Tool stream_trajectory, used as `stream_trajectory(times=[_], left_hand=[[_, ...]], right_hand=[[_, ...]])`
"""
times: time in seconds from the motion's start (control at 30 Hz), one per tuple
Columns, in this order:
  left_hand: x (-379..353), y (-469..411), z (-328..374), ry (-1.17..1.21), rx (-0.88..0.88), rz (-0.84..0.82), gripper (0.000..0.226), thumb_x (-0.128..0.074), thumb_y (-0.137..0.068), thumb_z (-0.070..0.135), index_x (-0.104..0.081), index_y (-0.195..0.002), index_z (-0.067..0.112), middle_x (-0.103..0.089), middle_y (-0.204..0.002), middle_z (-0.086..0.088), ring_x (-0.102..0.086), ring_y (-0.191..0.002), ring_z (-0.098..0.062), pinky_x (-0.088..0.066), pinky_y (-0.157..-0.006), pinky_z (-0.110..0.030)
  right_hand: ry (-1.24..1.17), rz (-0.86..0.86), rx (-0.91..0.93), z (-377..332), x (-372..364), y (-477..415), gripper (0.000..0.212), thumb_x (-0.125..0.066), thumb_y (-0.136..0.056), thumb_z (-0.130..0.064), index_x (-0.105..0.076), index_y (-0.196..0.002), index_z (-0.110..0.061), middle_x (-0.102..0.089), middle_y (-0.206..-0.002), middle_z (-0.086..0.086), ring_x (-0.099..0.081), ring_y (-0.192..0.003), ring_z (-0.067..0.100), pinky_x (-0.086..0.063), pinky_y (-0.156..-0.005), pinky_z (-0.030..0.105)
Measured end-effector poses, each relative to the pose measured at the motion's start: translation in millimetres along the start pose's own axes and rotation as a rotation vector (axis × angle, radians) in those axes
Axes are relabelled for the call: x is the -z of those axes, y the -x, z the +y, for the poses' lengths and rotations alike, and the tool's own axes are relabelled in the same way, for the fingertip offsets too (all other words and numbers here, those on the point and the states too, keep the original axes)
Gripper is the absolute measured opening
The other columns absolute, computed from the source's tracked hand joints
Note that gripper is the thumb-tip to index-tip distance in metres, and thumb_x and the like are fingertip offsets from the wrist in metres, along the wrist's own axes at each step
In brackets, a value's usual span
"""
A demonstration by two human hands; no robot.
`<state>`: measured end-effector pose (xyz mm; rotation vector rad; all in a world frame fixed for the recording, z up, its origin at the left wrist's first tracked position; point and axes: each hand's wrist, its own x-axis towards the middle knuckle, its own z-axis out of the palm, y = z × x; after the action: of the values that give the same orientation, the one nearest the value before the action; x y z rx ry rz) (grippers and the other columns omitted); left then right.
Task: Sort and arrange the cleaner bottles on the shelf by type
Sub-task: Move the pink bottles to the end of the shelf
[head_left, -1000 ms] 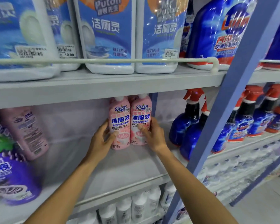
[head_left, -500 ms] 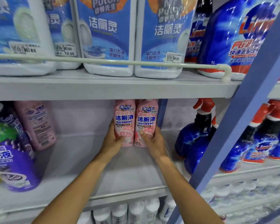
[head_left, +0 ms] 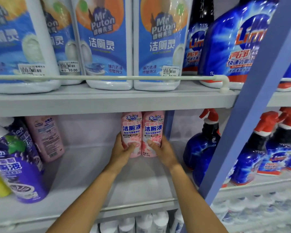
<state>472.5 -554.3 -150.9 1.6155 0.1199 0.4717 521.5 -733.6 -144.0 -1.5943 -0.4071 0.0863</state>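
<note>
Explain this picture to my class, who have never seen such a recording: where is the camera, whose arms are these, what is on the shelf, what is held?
No machine: a person wears one wide-angle camera on the head, looking forward and down, so both bare arms are the wearer's own. The left hand grips one pink bottle, the right hand its twin; they are upright, side by side, deep on the middle shelf. Left of them are a purple bottle and a third pink bottle showing its back label; right of them, blue spray bottles with red triggers. White bottles stand on the shelf above.
</note>
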Motion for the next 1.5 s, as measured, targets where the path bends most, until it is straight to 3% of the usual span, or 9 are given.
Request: stream_trajectory(times=[0.13, 0.27, 0.5, 0.67, 0.73, 0.83, 1.03, 1.37, 1.5], left_hand=[[1, -2, 2, -0.018, 0.009, 0.006, 0.058, -0.076, -0.089, 0.004, -0.049, -0.138, 0.016, -0.069, -0.126, 0.002, -0.070, -0.110, -0.012, -0.060, -0.090, -0.032], [1, 1, 4, -0.036, 0.014, -0.004, 0.058, -0.076, -0.088, 0.006, -0.049, -0.138, 0.018, -0.069, -0.124, 0.006, -0.070, -0.107, -0.006, -0.059, -0.087, -0.026], [9, 4, 17, -0.028, 0.052, -0.061, 0.045, -0.070, -0.097, 0.023, -0.054, -0.138, 0.024, -0.072, -0.126, 0.007, -0.071, -0.111, -0.010, -0.060, -0.093, -0.039], [14, 24, 38, -0.039, 0.122, -0.079, 0.033, -0.049, -0.105, 0.047, -0.054, -0.132, 0.031, -0.067, -0.125, 0.017, -0.066, -0.107, 0.007, -0.052, -0.091, -0.023], [22, 33, 41, -0.056, 0.165, -0.030, 0.044, -0.040, -0.105, 0.055, -0.049, -0.140, 0.032, -0.056, -0.136, 0.019, -0.056, -0.121, 0.005, -0.043, -0.106, -0.028], [38, 47, 41, -0.088, 0.281, 0.057, 0.091, -0.035, -0.084, 0.083, -0.037, -0.156, 0.027, -0.040, -0.160, 0.008, -0.039, -0.146, -0.011, -0.026, -0.124, -0.044], [71, 95, 49, -0.004, 0.240, 0.147, 0.061, -0.022, -0.108, 0.052, -0.043, -0.152, 0.016, -0.050, -0.152, -0.003, -0.045, -0.142, -0.019, -0.031, -0.118, -0.038], [180, 176, 75, 0.066, 0.176, 0.182, 0.079, -0.029, -0.092, 0.068, -0.051, -0.145, 0.013, -0.057, -0.145, -0.002, -0.052, -0.134, -0.012, -0.034, -0.116, -0.031], [263, 216, 83, 0.057, 0.161, 0.267, 0.057, -0.029, -0.104, 0.054, -0.055, -0.140, 0.018, -0.063, -0.136, 0.005, -0.056, -0.126, -0.004, -0.037, -0.112, -0.030]], right_hand=[[0.029, -0.027, 0.012, -6, 2, -1, 0.064, -0.079, -0.089, -0.039, -0.051, -0.145, -0.023, -0.069, -0.134, -0.002, -0.067, -0.123, 0.020, -0.054, -0.105, 0.051], [0.037, -0.034, -0.002, -8, 1, 5, 0.058, -0.077, -0.092, -0.032, -0.051, -0.144, -0.024, -0.071, -0.131, -0.005, -0.069, -0.119, 0.014, -0.058, -0.098, 0.037], [0.077, 0.073, -0.039, -14, 0, 12, 0.034, -0.069, -0.098, -0.020, -0.058, -0.131, -0.018, -0.072, -0.119, -0.007, -0.071, -0.107, 0.007, -0.061, -0.087, 0.023], [0.020, 0.187, -0.142, -30, 0, 31, 0.046, -0.045, -0.108, -0.039, -0.053, -0.145, -0.012, -0.065, -0.138, 0.005, -0.064, -0.121, 0.017, -0.053, -0.097, 0.025], [-0.002, 0.215, -0.185, -32, 3, 45, 0.053, -0.035, -0.109, -0.050, -0.053, -0.146, -0.018, -0.061, -0.139, -0.003, -0.057, -0.123, 0.014, -0.043, -0.104, 0.030], [0.018, 0.241, -0.215, -29, 4, 65, 0.072, -0.025, -0.101, -0.072, -0.051, -0.149, -0.026, -0.057, -0.143, -0.006, -0.050, -0.133, 0.016, -0.034, -0.118, 0.039], [-0.097, 0.263, -0.220, -41, -11, 98, 0.064, -0.022, -0.107, -0.059, -0.052, -0.149, -0.020, -0.061, -0.133, -0.004, -0.055, -0.131, 0.019, -0.038, -0.115, 0.038], [-0.143, 0.117, -0.139, -59, -121, 143, 0.086, -0.029, -0.090, -0.073, -0.055, -0.147, -0.015, -0.062, -0.142, 0.003, -0.059, -0.130, 0.018, -0.044, -0.116, 0.042], [-0.164, 0.037, -0.146, -75, -203, 167, 0.082, -0.028, -0.093, -0.068, -0.057, -0.144, -0.010, -0.063, -0.141, 0.005, -0.058, -0.132, 0.020, -0.044, -0.114, 0.039]])
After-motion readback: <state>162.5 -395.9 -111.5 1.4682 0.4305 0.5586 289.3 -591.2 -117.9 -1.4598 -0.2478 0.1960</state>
